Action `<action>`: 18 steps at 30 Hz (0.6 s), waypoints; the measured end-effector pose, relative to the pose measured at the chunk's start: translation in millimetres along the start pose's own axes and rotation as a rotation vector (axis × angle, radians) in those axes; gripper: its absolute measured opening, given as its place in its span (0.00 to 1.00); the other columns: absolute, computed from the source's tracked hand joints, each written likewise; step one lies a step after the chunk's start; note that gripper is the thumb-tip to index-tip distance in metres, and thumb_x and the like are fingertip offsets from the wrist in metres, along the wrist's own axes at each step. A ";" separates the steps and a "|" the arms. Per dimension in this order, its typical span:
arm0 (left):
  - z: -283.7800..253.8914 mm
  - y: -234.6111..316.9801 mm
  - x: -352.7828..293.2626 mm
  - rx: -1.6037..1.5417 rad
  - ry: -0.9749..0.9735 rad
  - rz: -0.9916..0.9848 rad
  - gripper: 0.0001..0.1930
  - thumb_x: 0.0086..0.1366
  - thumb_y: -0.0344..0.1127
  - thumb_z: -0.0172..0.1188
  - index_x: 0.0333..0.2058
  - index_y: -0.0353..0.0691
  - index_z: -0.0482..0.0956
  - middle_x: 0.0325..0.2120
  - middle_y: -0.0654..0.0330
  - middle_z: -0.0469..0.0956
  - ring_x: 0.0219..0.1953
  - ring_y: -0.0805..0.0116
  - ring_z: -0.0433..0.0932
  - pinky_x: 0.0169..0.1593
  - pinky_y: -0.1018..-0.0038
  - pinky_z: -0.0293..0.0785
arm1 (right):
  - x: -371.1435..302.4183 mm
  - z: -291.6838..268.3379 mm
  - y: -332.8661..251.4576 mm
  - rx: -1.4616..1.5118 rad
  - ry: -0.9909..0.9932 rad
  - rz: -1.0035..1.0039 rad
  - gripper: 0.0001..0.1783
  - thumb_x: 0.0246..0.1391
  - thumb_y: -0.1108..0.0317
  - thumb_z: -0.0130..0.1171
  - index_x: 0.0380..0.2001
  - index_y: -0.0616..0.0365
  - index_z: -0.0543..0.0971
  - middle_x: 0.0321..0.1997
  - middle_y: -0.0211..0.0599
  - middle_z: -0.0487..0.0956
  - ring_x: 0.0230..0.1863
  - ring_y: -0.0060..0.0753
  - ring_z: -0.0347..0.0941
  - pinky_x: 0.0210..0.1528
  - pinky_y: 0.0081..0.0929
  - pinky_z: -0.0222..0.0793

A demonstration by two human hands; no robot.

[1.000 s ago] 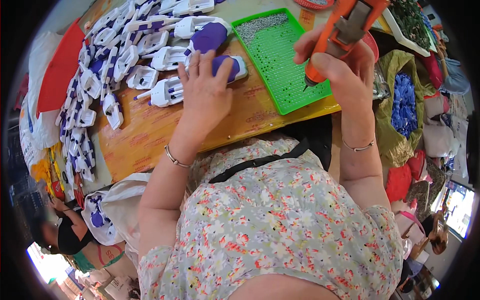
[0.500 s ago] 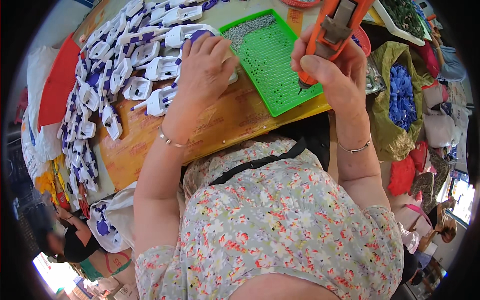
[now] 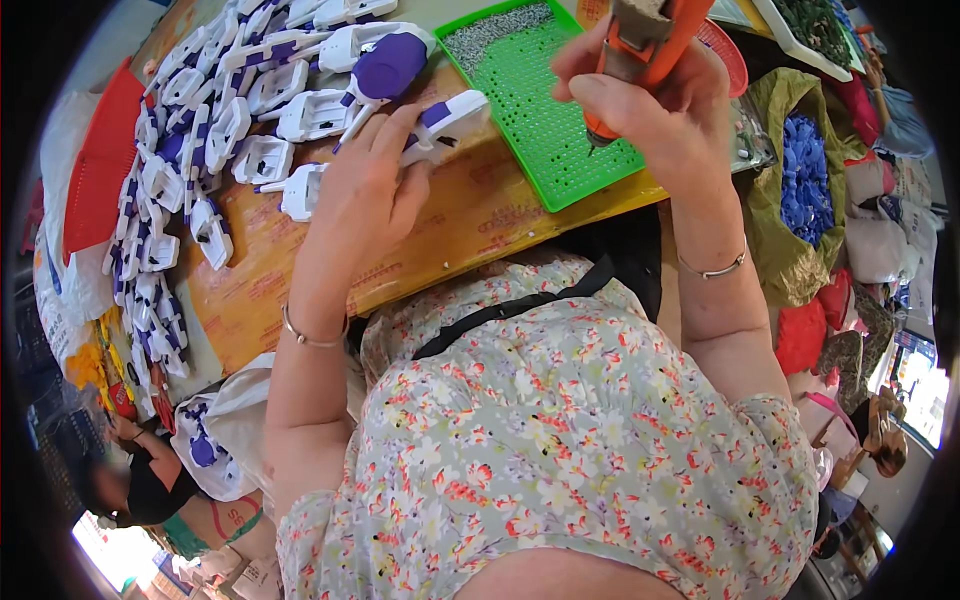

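My left hand (image 3: 362,190) is over the yellow-brown table covering, its fingers and thumb closed about one end of a white-and-purple plastic part (image 3: 460,112). Part of that piece is hidden by the fingers. Just beyond it, a rounded purple piece (image 3: 390,67) lies on another white housing. My right hand (image 3: 675,125) grips an orange power screwdriver (image 3: 650,50), held tip down above the green perforated tray (image 3: 560,140). Small grey screws (image 3: 495,38) are heaped at the tray's far end, with scattered dark bits nearer its middle.
Many similar white-and-purple parts (image 3: 265,160) pile up on the left, beside a red plastic basket (image 3: 100,160). On the right stands an olive sack (image 3: 765,230) holding blue pieces (image 3: 805,180). Another person (image 3: 150,470) sits at the lower left.
My left hand has moved left and nearer to me, with the white-and-purple part now showing at its fingers. My right hand and the screwdriver have shifted slightly left and farther away.
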State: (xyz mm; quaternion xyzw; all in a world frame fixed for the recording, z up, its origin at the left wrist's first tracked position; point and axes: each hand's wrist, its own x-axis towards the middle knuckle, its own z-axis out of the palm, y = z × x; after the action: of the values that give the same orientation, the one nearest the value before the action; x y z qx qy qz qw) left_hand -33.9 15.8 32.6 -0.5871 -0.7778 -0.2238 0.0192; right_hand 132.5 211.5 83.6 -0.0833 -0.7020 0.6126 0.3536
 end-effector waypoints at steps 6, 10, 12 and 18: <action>14.1 4.3 -12.2 -0.697 -0.345 -0.246 0.20 0.65 0.35 0.55 0.53 0.31 0.71 0.33 0.40 0.77 0.41 0.41 0.77 0.46 0.58 0.72 | 44.0 -8.9 67.8 0.648 -0.480 -0.751 0.12 0.45 0.79 0.65 0.34 0.63 0.75 0.23 0.27 0.74 0.20 0.16 0.68 0.26 0.18 0.68; 12.9 12.1 -24.4 -0.319 -0.109 -0.227 0.26 0.61 0.34 0.62 0.57 0.34 0.70 0.41 0.48 0.72 0.40 0.51 0.76 0.44 0.64 0.73 | 5.5 8.3 7.6 0.139 0.072 0.157 0.14 0.45 0.79 0.66 0.36 0.63 0.75 0.23 0.28 0.74 0.21 0.16 0.69 0.26 0.18 0.68; 18.7 18.7 -31.2 -0.310 -0.091 -0.203 0.28 0.58 0.34 0.64 0.57 0.35 0.70 0.44 0.47 0.72 0.41 0.50 0.76 0.45 0.63 0.73 | 6.3 11.8 23.3 0.323 0.079 0.084 0.15 0.45 0.79 0.66 0.38 0.62 0.75 0.24 0.28 0.75 0.21 0.16 0.70 0.25 0.18 0.68; 23.5 21.3 -37.1 -0.317 -0.034 -0.139 0.32 0.49 0.30 0.71 0.55 0.34 0.72 0.47 0.46 0.72 0.49 0.46 0.73 0.51 0.59 0.72 | 9.8 14.4 39.2 0.122 0.115 0.065 0.12 0.49 0.80 0.65 0.36 0.61 0.74 0.23 0.26 0.74 0.21 0.15 0.70 0.24 0.18 0.66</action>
State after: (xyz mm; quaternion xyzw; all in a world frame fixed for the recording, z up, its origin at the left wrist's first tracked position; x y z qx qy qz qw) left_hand 2.7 -4.6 7.5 -0.5312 -0.7717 -0.3343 -0.1025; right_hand 104.3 214.5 51.5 -0.1194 -0.6387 0.6595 0.3779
